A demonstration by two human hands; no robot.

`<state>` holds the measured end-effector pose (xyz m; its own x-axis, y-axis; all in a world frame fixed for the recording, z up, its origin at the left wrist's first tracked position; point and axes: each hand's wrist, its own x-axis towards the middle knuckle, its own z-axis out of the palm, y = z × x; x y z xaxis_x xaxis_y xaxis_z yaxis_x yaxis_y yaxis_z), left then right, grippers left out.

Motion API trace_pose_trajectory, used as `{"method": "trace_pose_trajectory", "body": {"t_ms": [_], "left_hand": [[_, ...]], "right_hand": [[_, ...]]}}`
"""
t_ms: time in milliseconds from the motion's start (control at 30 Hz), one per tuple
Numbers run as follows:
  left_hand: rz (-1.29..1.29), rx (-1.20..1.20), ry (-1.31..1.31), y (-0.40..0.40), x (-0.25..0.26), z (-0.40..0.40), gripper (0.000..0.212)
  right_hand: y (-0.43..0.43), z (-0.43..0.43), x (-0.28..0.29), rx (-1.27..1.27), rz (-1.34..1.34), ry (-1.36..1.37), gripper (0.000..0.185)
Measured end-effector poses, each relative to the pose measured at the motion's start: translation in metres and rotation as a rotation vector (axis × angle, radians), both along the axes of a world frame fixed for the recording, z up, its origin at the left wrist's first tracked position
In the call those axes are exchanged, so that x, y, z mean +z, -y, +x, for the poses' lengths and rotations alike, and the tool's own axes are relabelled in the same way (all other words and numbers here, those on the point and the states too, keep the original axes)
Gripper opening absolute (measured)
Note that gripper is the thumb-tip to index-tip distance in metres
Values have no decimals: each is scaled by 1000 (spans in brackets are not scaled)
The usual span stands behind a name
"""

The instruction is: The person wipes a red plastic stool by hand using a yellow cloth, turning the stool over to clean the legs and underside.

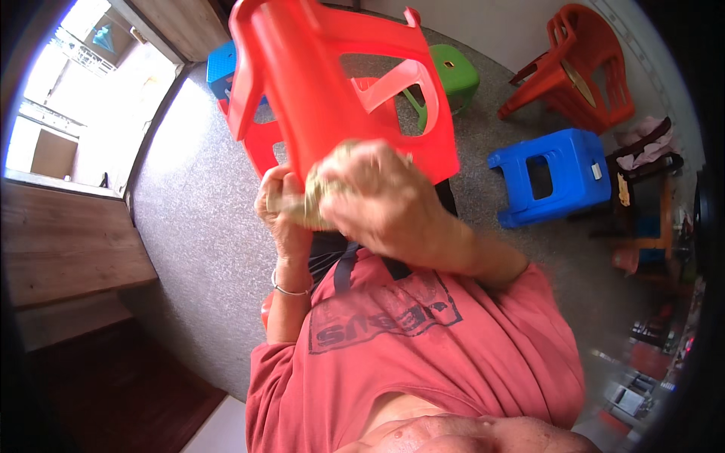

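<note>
A red plastic stool (283,68) is held up before me, tipped so that its legs and cut-out sides face upward and away. My left hand (280,209), with a bangle at the wrist, curls its fingers around the stool's near corner. In my right hand (379,195) is a bunched, pale yellowish-green cloth (317,195), pressed against the same red plastic. Part of the cloth reaches across to the left fingers. Both the right hand and the cloth are blurred.
To the right, a blue stool (572,170) lies on its side near a red plastic armchair (595,73). A green stool (456,71) and another blue stool (221,65) stand behind the red one. Wooden panels (68,243) flank the bright doorway at left.
</note>
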<state>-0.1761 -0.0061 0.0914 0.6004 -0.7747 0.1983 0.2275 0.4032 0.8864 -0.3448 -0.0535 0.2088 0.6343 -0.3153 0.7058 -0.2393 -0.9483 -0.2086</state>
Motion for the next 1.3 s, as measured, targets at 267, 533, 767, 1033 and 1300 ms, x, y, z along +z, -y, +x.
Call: {"method": "trace_pose_trajectory", "body": {"t_ms": [267, 533, 767, 1033, 1300], "left_hand": [[79, 80, 73, -23, -34, 34, 29], [115, 159, 113, -28, -39, 41, 43], [81, 168, -117, -28, -32, 46, 38], [86, 118, -65, -30, -45, 57, 40], [89, 259, -151, -31, -37, 54, 41]], "right_hand": [[48, 44, 18, 38, 86, 344, 10], [150, 131, 3, 174, -215, 162, 26], [226, 31, -10, 90, -31, 40, 22], [273, -19, -47, -106, 738, 374, 30], [197, 8, -42, -20, -27, 63, 29]]}}
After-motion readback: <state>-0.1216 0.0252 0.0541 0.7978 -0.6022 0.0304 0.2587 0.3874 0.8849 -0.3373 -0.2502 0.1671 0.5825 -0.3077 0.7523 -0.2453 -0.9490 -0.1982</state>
